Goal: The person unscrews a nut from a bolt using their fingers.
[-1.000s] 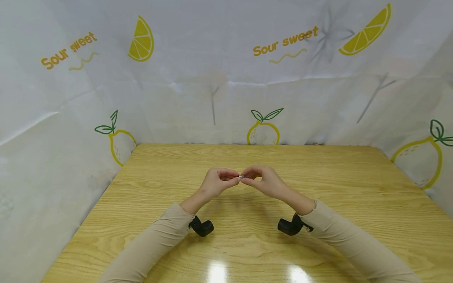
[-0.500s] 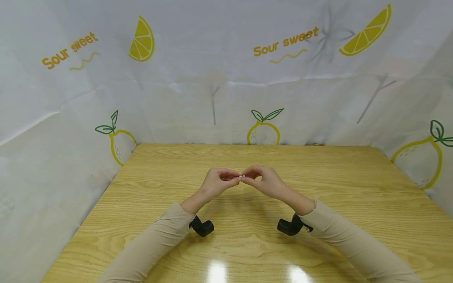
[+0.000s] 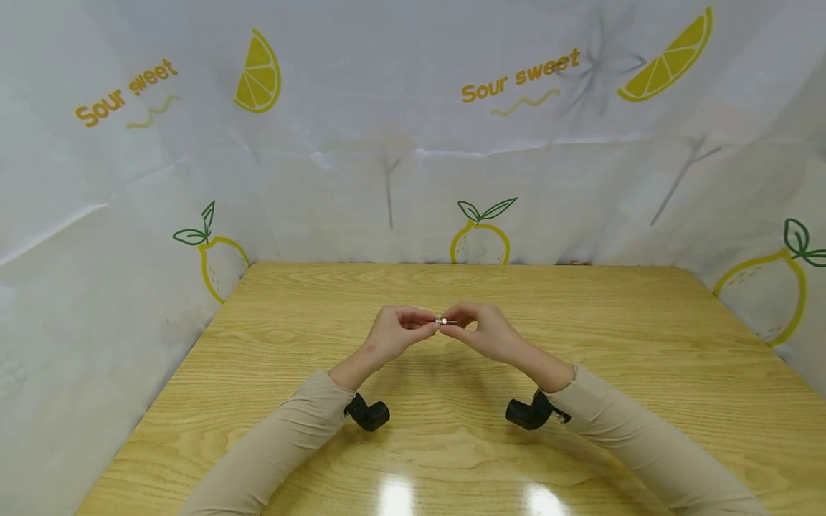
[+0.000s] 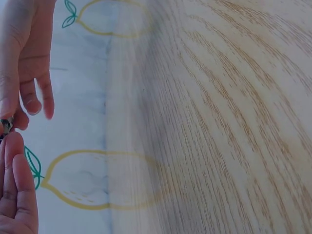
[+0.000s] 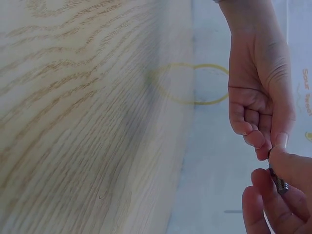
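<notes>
A small metal bolt (image 3: 453, 322) lies level between both hands in the head view, its shaft pointing right. Around the shaft sits a nut (image 3: 444, 322). My left hand (image 3: 392, 333) pinches the bolt's left end between thumb and fingers, covering most of that end. The right hand (image 3: 487, 333) has thumb and forefinger curled at the nut; whether both tips press it is too small to tell. The bolt's threaded tip (image 5: 281, 186) shows between right-hand fingers in the right wrist view. In the left wrist view, fingers mostly hide the metal piece (image 4: 6, 126).
Both hands are held above a wood-grain table (image 3: 452, 444). Behind it and at its sides hangs a white cloth (image 3: 335, 208) with lemon prints. Black wrist mounts (image 3: 368, 414) stick out below the sleeves.
Both arms keep their places. The right fingertips have shifted slightly around the nut, and the nut and shaft show more clearly now.
</notes>
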Action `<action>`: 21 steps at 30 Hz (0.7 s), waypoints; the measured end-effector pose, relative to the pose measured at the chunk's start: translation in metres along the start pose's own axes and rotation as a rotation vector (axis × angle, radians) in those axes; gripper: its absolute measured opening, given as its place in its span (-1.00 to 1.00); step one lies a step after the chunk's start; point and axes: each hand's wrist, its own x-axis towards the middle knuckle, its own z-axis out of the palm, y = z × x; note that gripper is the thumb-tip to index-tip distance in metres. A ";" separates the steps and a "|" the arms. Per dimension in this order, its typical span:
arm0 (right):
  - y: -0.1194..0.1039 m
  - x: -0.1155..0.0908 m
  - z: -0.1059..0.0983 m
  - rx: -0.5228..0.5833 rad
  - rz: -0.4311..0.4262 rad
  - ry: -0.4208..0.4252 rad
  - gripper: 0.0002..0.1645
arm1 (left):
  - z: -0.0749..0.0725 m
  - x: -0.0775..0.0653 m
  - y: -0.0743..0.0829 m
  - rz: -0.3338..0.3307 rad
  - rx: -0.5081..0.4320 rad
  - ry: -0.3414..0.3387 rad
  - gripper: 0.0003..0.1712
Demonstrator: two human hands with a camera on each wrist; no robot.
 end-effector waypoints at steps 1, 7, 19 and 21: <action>0.000 0.000 0.000 0.002 -0.010 0.013 -0.79 | 0.000 0.000 0.000 0.004 0.004 0.001 -0.74; 0.002 0.000 0.000 0.035 -0.011 -0.008 -0.66 | 0.000 0.000 0.000 0.004 0.007 0.003 -0.75; 0.000 -0.001 -0.001 0.026 -0.027 0.027 -0.73 | 0.001 0.000 0.000 -0.005 -0.004 0.004 -0.74; 0.001 -0.001 -0.001 0.031 -0.028 0.024 -0.69 | 0.001 0.000 0.001 -0.010 -0.005 0.001 -0.74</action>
